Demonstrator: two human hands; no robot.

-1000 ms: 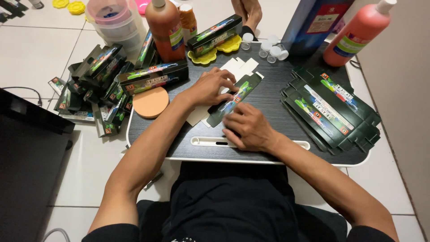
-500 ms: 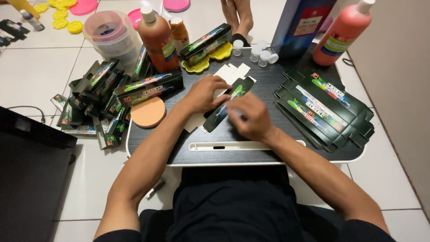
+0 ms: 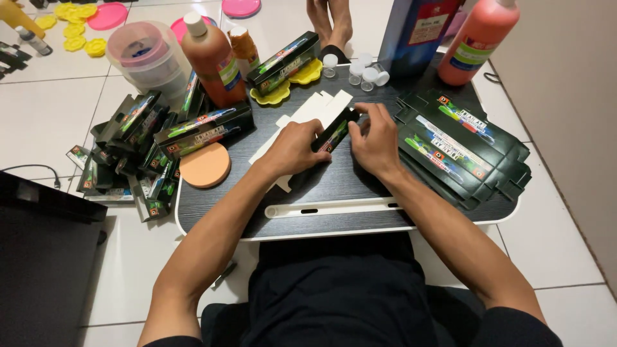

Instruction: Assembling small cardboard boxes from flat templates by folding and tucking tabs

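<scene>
On a dark lap tray [image 3: 334, 222], the left hand [image 3: 292, 151] and right hand [image 3: 376, 141] both closed their fingers around a small dark carton [image 3: 334, 133]. A second earlier it lay flat under their palms; now it stood raised and squared up. Flat cartons [image 3: 463, 148] sat right, assembled ones [image 3: 148, 148] left, bottles [image 3: 212, 58] beyond.

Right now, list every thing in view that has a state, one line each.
left hand: gripping the small dark carton
right hand: fingers on the carton's end
small dark carton: half folded, held on the tray
flat cartons: unfolded, stacked at right
red bottle: upright, capped
brown bottle: upright, capped
small vials: capped
tray: on lap
</scene>
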